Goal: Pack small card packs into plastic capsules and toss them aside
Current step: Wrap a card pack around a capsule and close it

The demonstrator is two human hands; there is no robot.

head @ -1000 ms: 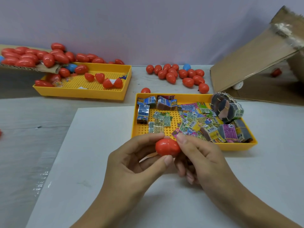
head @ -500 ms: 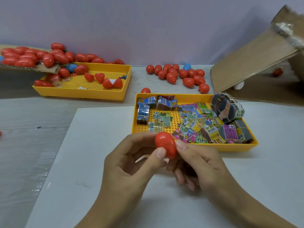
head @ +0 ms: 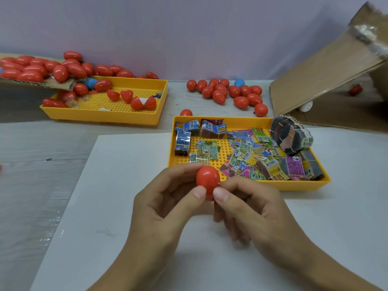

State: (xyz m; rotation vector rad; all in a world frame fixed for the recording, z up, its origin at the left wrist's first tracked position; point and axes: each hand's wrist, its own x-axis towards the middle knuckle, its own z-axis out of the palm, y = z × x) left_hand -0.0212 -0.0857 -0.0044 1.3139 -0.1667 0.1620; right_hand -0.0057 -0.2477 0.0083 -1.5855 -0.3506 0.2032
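Observation:
A closed red capsule stands on end above the white sheet, in front of the near yellow tray. My left hand pinches it between thumb and forefinger from the left. From the right, my right hand pinches it with thumb and fingertips. Both thumbs meet at the capsule's lower part. Several small card packs lie loose in the near tray, with banded bundles at its far right corner.
A second yellow tray at the back left holds capsule halves, with a heap of red capsules on cardboard behind it. More closed capsules lie by the wall. A cardboard box flap slopes at the right.
The capsule has turned from lying sideways to standing on end and has risen slightly. Both thumbs have closed together under it.

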